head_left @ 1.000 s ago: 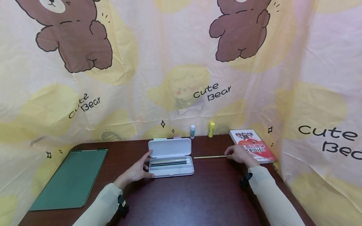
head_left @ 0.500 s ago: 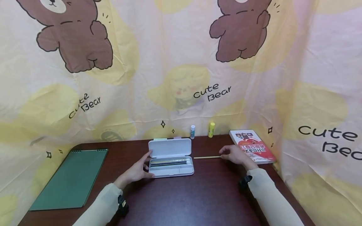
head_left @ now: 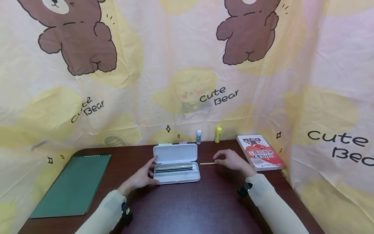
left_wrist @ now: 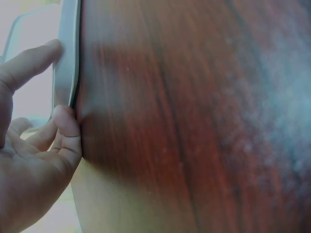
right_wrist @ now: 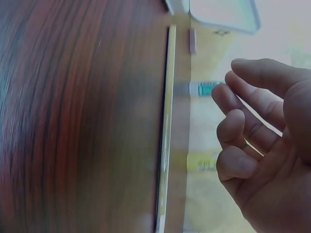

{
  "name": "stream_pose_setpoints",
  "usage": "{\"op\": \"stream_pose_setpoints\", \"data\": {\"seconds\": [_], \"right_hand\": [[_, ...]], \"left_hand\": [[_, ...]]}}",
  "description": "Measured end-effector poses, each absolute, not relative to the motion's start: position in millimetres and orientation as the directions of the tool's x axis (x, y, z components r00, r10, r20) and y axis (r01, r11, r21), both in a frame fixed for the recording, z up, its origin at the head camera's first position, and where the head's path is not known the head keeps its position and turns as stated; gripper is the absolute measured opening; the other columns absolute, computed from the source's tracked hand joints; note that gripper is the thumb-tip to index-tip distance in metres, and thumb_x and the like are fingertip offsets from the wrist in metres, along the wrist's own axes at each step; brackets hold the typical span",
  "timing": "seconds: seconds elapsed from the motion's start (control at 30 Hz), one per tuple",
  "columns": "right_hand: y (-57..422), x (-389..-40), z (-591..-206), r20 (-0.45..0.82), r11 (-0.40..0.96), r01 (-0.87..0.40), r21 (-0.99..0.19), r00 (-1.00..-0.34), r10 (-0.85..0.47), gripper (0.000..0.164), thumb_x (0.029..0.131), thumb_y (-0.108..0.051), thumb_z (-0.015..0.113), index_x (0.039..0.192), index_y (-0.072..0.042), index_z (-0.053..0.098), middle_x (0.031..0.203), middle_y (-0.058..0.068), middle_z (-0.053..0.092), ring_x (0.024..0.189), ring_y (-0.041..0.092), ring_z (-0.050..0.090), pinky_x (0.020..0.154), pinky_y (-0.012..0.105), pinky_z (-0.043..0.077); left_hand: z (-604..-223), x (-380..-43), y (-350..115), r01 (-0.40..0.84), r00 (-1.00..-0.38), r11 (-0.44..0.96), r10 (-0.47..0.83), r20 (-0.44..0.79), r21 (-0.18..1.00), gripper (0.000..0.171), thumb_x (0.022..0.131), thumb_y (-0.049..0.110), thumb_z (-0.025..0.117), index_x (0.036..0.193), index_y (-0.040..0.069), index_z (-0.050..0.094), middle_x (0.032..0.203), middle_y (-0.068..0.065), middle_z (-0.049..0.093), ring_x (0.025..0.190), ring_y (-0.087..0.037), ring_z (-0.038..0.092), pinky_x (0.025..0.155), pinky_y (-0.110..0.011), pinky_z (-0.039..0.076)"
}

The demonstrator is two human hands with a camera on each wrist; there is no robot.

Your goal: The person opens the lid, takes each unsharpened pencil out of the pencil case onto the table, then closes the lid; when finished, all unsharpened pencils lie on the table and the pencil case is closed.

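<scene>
An open white pencil case (head_left: pixel 191 178) lies mid-table with its lid tipped back, several pencils (head_left: pixel 174 169) in its rear compartment. My left hand (head_left: pixel 139 176) holds its left end, the thumb at the front corner and the index finger by the lid's edge. The left wrist view shows that hand (left_wrist: pixel 39 145) against the case's side wall (left_wrist: pixel 67 73). To the right of the case, a slim yellow pencil (head_left: pixel 207 163) lies on the table, partly hidden in the head view by my right hand (head_left: pixel 230 160). Seen from the right wrist, loosely bent fingers stay apart from the pencil (right_wrist: pixel 166 126).
Behind the case stand a white-and-blue glue stick (head_left: pixel 199 137) and a yellow capped tube (head_left: pixel 218 135). A red-and-white book (head_left: pixel 263 154) lies at the right edge, a green spiral notebook (head_left: pixel 73 187) at the left. A printed curtain (head_left: pixel 131 97) hangs behind the table.
My right hand has moved left along the pencil, from its right end by the book toward the case. The left hand, case and pencil have stayed put.
</scene>
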State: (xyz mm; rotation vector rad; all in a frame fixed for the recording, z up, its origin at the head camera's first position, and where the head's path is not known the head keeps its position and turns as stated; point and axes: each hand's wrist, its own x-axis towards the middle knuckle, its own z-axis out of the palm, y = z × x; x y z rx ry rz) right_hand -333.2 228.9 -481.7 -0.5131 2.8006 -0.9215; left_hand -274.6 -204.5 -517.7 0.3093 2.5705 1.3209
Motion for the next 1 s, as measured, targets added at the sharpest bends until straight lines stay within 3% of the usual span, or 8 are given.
{"op": "stream_pose_setpoints", "data": {"seconds": [0.4, 0.67, 1.0], "right_hand": [[187, -328, -485, -0.059, 0.711, -0.305, -0.633, -0.897, -0.438, 0.012, 0.092, -0.025, 0.072, 0.104, -0.023, 0.074, 0.097, -0.01, 0.072, 0.087, 0.015, 0.058, 0.083, 0.035, 0.05], [161, -328, -492, -0.032, 0.683, -0.405, -0.608, -0.847, -0.531, 0.014, 0.093, -0.021, 0.071, 0.105, -0.017, 0.075, 0.099, -0.007, 0.074, 0.085, 0.013, 0.059, 0.078, 0.033, 0.05], [138, -322, -495, -0.04, 0.679, -0.465, -0.569, -0.808, -0.587, 0.016, 0.093, -0.018, 0.07, 0.108, -0.014, 0.076, 0.099, -0.006, 0.074, 0.087, 0.011, 0.06, 0.086, 0.036, 0.052]], "left_hand": [[-518, -275, -204, 0.084, -0.949, 0.571, 0.296, -0.109, 0.817, 0.112, 0.075, 0.014, 0.087, 0.161, 0.027, 0.016, 0.148, -0.016, 0.048, 0.097, -0.022, 0.052, 0.073, -0.032, 0.049], [-517, -274, -205, 0.094, -0.947, 0.578, 0.303, -0.106, 0.81, 0.112, 0.075, 0.015, 0.087, 0.161, 0.025, 0.015, 0.148, -0.017, 0.048, 0.098, -0.023, 0.052, 0.071, -0.03, 0.049], [-515, -273, -205, 0.107, -0.944, 0.578, 0.314, -0.099, 0.809, 0.111, 0.077, 0.016, 0.086, 0.161, 0.024, 0.015, 0.149, -0.018, 0.047, 0.099, -0.023, 0.052, 0.076, -0.03, 0.047]]}}
